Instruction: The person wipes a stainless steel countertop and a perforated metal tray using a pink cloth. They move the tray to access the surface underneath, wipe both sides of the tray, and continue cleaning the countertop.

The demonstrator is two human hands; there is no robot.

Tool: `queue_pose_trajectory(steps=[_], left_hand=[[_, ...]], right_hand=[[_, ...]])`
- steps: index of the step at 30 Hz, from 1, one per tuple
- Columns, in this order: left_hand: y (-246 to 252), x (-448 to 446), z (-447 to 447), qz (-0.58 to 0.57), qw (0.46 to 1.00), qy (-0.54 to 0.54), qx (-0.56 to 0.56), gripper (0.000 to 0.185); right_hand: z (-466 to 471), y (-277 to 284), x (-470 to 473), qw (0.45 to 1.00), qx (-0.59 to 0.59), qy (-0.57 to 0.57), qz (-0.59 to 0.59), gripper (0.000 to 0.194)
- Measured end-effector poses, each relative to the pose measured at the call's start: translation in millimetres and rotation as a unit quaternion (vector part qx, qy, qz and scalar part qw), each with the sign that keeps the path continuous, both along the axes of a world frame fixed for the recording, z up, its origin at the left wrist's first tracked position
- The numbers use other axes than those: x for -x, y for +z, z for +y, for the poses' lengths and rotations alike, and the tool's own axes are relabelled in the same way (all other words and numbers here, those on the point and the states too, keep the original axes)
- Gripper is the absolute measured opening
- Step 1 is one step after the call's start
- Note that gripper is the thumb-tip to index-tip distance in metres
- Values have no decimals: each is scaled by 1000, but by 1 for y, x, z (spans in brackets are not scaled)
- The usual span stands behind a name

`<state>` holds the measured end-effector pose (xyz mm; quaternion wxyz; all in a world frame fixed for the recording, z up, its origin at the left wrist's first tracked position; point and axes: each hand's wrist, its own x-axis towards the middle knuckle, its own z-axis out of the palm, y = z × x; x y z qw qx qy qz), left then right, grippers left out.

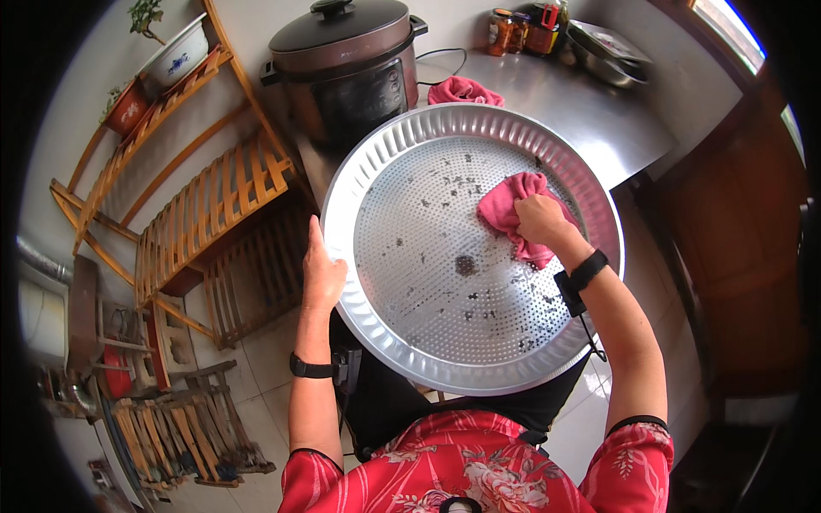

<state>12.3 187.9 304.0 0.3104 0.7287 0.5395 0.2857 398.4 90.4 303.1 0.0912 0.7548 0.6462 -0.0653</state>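
A large round perforated metal steamer tray (417, 186) with a fluted rim lies across my lap, tilted against the counter's edge. Dark spots and specks mark its surface, with a bigger round patch near the middle. My left hand (324, 272) grips the tray's left rim, thumb on the inside. In my right hand (542, 218) is a bunched pink cloth (503, 202), pressed on the right part of the perforated surface. A second pink cloth (465, 90) lies crumpled on the counter just beyond the tray's far rim.
On the metal counter (577, 122) stand a large lidded electric cooker (346, 64), food jars (500, 32) and metal pans (603, 58). A slatted wooden rack (211, 211) with potted plants is at the left. Folded wooden stools (179, 436) stand on the floor, lower left.
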Motion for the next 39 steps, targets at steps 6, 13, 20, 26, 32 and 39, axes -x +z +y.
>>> queue_pose_trajectory(steps=[6, 13, 20, 26, 32, 39], left_hand=[[2, 1, -4, -2, 1000, -14, 22, 76], [3, -1, -4, -3, 1000, -16, 26, 77], [3, -2, -5, 13, 1000, -17, -1, 78], [1, -2, -3, 12, 1000, -14, 1, 79], [-2, -4, -2, 20, 1000, -2, -17, 78], [3, -8, -3, 0, 999, 18, 27, 75]], right_hand=[[11, 9, 6, 997, 29, -56, 47, 50], [69, -10, 9, 997, -4, -31, 65, 56], [107, -9, 79, 994, -22, 68, 79, 58], [102, 6, 157, 976, 8, 184, 120, 63], [56, 9, 210, 939, 17, 327, 109, 59], [-22, 12, 192, 890, 41, 430, 144, 43]])
